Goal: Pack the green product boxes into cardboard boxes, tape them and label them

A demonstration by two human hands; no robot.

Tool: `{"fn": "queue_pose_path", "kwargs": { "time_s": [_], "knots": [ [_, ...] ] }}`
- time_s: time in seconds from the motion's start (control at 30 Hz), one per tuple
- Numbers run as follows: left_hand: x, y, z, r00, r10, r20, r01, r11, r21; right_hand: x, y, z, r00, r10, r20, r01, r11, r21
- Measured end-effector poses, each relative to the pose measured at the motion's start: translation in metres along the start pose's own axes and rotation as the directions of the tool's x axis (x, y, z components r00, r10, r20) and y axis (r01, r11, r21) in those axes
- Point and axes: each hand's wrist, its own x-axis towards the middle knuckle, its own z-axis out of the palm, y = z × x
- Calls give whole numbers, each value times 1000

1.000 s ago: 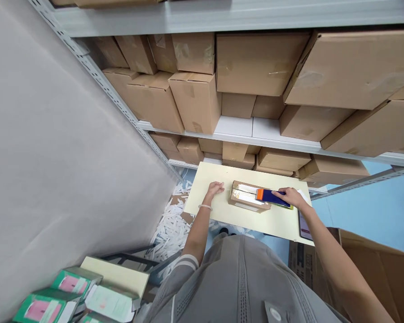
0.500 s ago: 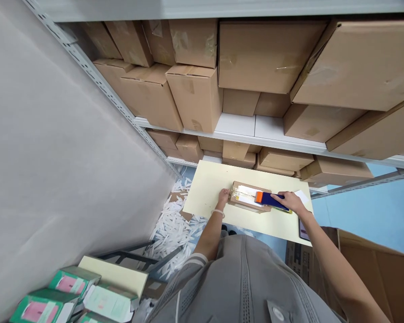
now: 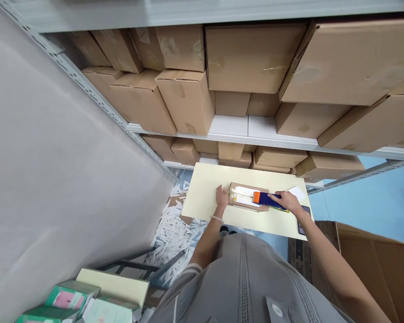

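Observation:
A small cardboard box (image 3: 234, 202) lies on the pale yellow tabletop, with white paper and clear tape on its upper face. My left hand (image 3: 221, 196) is at the box's left end, fingers stretched out, thumb side touching or close to the cardboard. My right hand (image 3: 287, 200) is closed around the dark blue handle of a flat scraper-like tool (image 3: 267, 199). Its orange end rests on or just above the white paper. The tool's exact kind is hard to make out, and a yellow-green edge shows beneath it.
The tabletop (image 3: 202, 179) also bears a white paper (image 3: 296, 193) and a phone (image 3: 303, 220) at its right end. Shelves (image 3: 229, 124) with cardboard boxes stand beyond it. An open carton (image 3: 373, 255) is at lower right. White paper strips (image 3: 170, 224) litter the floor; green boxes (image 3: 67, 298) sit lower left.
My left hand has loosened, its fingers now straighter and reaching forward beside the box end. The tool in my right hand stays nearly in place on the box. The view has shifted slightly.

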Motion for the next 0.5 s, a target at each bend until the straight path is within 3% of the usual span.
{"fn": "queue_pose_path", "kwargs": {
  "time_s": [0.07,0.13,0.2,0.27,0.37,0.5],
  "knots": [
    [-5,10,10,984,177,27,-178,963,204,-2,-2,-1,1000,15,-5,-15,1000,7],
    [-14,16,23,894,396,209,-448,798,403,-3,-5,-3,1000,26,-14,-26,1000,12],
    [-23,16,35,785,489,381,-620,623,477,-3,-9,-7,1000,17,-20,-16,1000,23],
    [-29,12,41,732,515,445,-680,531,505,-2,-10,-12,1000,-11,-23,12,998,56],
    [-29,6,44,735,521,434,-676,506,536,-1,-1,-24,996,-92,-16,93,976,195],
    [-21,4,44,762,490,424,-646,524,555,-7,46,-49,990,-141,-12,138,946,293]
  ]
}}
